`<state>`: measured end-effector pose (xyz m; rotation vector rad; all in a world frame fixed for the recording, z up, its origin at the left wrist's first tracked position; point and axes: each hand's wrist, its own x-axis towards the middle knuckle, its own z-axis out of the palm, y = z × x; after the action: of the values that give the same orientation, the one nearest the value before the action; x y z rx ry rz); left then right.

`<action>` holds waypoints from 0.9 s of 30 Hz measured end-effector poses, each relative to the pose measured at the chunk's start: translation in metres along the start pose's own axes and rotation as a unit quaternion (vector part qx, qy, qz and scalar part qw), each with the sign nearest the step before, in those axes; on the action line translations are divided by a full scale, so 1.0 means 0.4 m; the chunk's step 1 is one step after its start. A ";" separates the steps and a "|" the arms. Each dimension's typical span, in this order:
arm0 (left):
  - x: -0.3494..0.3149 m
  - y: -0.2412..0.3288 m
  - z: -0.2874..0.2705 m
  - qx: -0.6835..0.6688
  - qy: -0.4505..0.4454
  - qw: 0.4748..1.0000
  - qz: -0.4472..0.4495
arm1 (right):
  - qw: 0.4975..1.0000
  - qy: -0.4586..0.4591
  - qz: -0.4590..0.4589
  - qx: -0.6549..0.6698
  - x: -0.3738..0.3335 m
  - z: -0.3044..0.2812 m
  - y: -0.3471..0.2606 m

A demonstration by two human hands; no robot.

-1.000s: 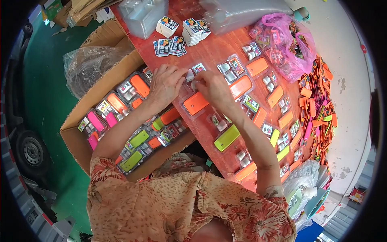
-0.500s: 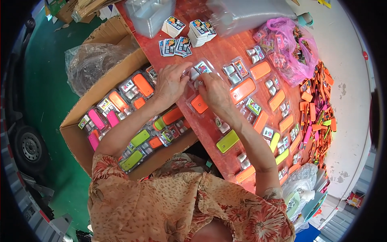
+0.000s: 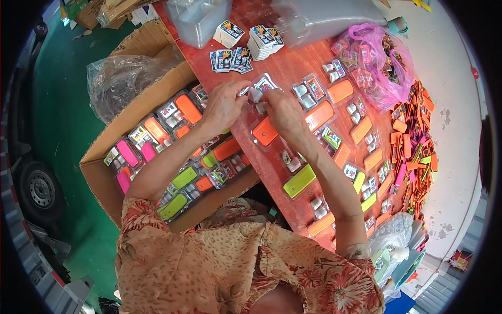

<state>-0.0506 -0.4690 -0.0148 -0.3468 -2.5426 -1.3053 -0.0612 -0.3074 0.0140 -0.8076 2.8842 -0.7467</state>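
A clear plastic blister tray, with a picture card (image 3: 265,83) and an orange oblong case (image 3: 264,131) in it, lies on the red table (image 3: 246,125) under my hands. My left hand (image 3: 226,107) is at its left edge, thumb and fingers closed on a small shiny whitish piece (image 3: 243,91); its exact kind is unclear. My right hand (image 3: 285,112) bends over the tray with fingertips pinched beside a small whitish block (image 3: 255,95). Whatever those fingertips hold is hidden. Just below lies another tray with a lime-green case (image 3: 299,181).
Filled trays with orange and green cases spread rightward. A cardboard box (image 3: 104,193) of packed trays stands left. Card stacks (image 3: 260,42), clear plastic trays (image 3: 201,23) and a pink bag (image 3: 366,63) lie farther off. Orange pieces (image 3: 413,141) are heaped at right.
The view has shifted slightly, so the table and box appear a little to the right. My left fingers now show a shiny whitish piece; my right hand stays over the same tray.
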 end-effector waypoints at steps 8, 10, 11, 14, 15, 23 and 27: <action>0.002 -0.002 -0.003 -0.059 -0.051 0.991 -0.105 | 0.999 0.011 -0.007 0.029 0.008 -0.014 0.009; 0.004 0.004 -0.005 -0.065 -0.052 0.991 -0.106 | 0.990 -0.059 -0.017 0.127 0.018 -0.025 0.028; 0.005 0.007 -0.004 -0.074 -0.056 0.990 -0.106 | 0.990 -0.059 -0.018 0.127 0.027 -0.025 0.032; 0.004 -0.004 0.004 -0.057 -0.045 0.994 -0.082 | 0.983 -0.120 0.060 0.125 0.048 -0.028 0.039; 0.004 -0.005 0.006 -0.057 -0.045 0.994 -0.082 | 0.983 -0.120 0.061 0.125 0.049 -0.030 0.033; 0.000 0.005 0.010 -0.075 -0.033 0.990 -0.112 | 0.992 0.020 0.005 -0.126 0.002 0.025 0.002; 0.002 0.015 0.000 -0.076 -0.035 0.988 -0.126 | 0.997 -0.025 0.067 -0.035 0.015 -0.021 -0.001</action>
<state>-0.0493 -0.4655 -0.0099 -0.1010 -2.6185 -1.6095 -0.0678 -0.3071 0.0219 -0.6213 2.8980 -0.6062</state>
